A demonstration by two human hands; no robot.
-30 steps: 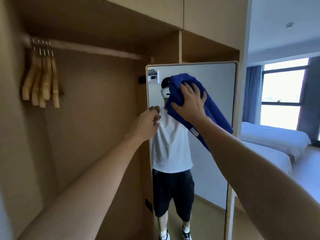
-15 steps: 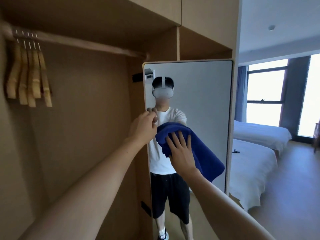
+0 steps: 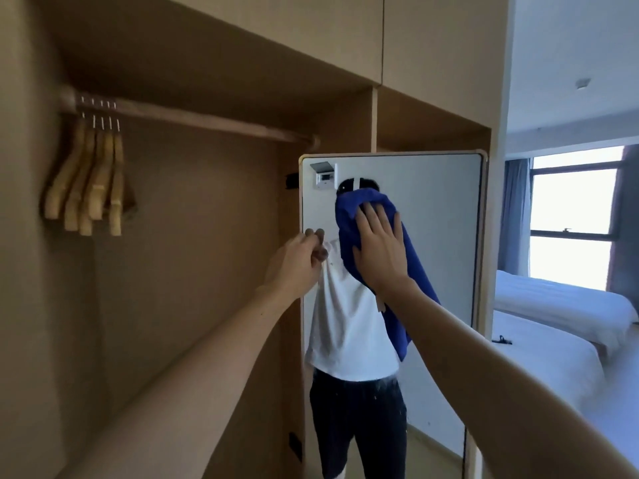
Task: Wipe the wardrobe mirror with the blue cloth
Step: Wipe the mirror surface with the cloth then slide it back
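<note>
Item 1, wardrobe mirror (image 3: pixel 439 257): tall panel with a pale wooden frame, standing out from the open wardrobe (image 3: pixel 193 264). I see both of my hands on it.

Item 2, blue cloth (image 3: pixel 349 219): lies against the upper part of the glass, under my right hand, with a long tail hanging down below the wrist and to its right.

Item 3, right hand (image 3: pixel 378 252): fingers straight and slightly spread, palm pressing the cloth flat onto the mirror.

Item 4, left hand (image 3: pixel 299 262): just left of the right hand, fingers curled round the mirror's left edge, gripping the frame; fingertips show on the glass side.

Item 5, wooden hangers (image 3: pixel 88 183): a bunch of them, hanging from the rail (image 3: pixel 207 121), well to the left of and above my left hand.

Item 6, beds (image 3: pixel 553 340): two with white covers, to the right of my right arm, past the mirror.

Item 7, window (image 3: pixel 574 216): bright, with a dark frame, far right, beyond the beds.

Item 8, reflection: a person in a white shirt and dark shorts, below and behind the cloth.
</note>
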